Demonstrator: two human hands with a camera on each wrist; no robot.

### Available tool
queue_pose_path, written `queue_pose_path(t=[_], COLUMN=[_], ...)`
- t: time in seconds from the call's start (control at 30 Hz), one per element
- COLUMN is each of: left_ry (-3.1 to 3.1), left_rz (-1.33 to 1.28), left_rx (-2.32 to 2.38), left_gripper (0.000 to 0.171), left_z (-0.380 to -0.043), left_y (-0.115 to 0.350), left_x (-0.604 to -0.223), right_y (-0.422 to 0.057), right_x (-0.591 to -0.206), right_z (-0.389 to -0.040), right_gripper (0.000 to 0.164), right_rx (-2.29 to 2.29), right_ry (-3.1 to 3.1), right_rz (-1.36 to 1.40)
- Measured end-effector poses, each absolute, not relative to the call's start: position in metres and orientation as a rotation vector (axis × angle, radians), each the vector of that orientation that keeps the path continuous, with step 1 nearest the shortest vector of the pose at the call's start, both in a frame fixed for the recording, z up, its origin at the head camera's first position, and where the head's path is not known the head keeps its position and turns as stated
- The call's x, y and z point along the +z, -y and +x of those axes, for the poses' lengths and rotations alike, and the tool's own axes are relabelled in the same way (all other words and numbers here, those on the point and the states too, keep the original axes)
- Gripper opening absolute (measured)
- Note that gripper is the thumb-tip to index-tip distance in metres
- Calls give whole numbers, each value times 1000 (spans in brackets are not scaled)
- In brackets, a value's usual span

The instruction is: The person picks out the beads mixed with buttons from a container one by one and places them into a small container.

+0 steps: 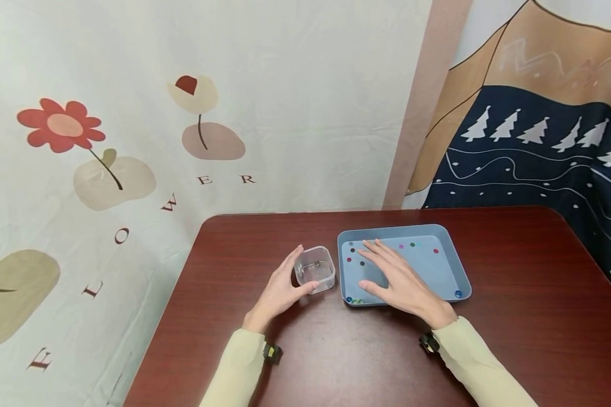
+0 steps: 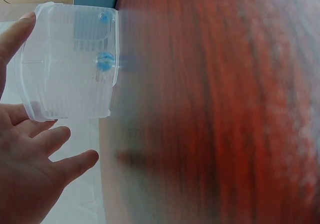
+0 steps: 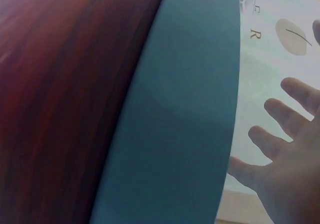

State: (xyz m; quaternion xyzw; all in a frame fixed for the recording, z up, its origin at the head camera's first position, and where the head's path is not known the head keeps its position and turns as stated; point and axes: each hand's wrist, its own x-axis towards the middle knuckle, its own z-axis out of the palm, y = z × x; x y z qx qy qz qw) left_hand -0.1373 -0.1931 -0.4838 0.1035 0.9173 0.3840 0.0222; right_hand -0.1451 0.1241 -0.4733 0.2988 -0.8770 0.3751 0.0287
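A small clear plastic box [image 1: 315,270] stands on the table beside the tray's left side. My left hand [image 1: 276,291] holds it, thumb on the near side and fingers around the far left corner. In the left wrist view the clear box [image 2: 70,63] shows two blue beads near its base. Spread over the left part of a blue-grey tray [image 1: 427,274] is my right hand [image 1: 399,280], fingers apart and holding nothing. Small coloured beads lie scattered in the tray, among them a red bead [image 1: 435,251] and a dark blue bead [image 1: 458,294].
The tray's raised wall [image 3: 185,103] fills the middle of the right wrist view. Both things rest on a dark red-brown wooden table [image 1: 519,316] with rounded back corners. Behind it hangs a printed cloth [image 1: 305,102] with flowers and letters.
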Motion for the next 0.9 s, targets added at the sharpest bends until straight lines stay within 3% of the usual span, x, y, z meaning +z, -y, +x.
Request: queue_pose_path(t=[0.37,0.9], left_ry=[-2844,-2837], left_rz=[331,333], left_rx=[1177,1163], left_gripper=[95,96], left_z=[-139,-138], left_y=[193,193], left_x=[-484,-483], right_y=[-137,-124], right_x=[-478,-484], right_z=[-140,-153], right_gripper=[69,45], right_rx=[1057,974], right_ry=[2762,2778], right_rz=[1007,1218])
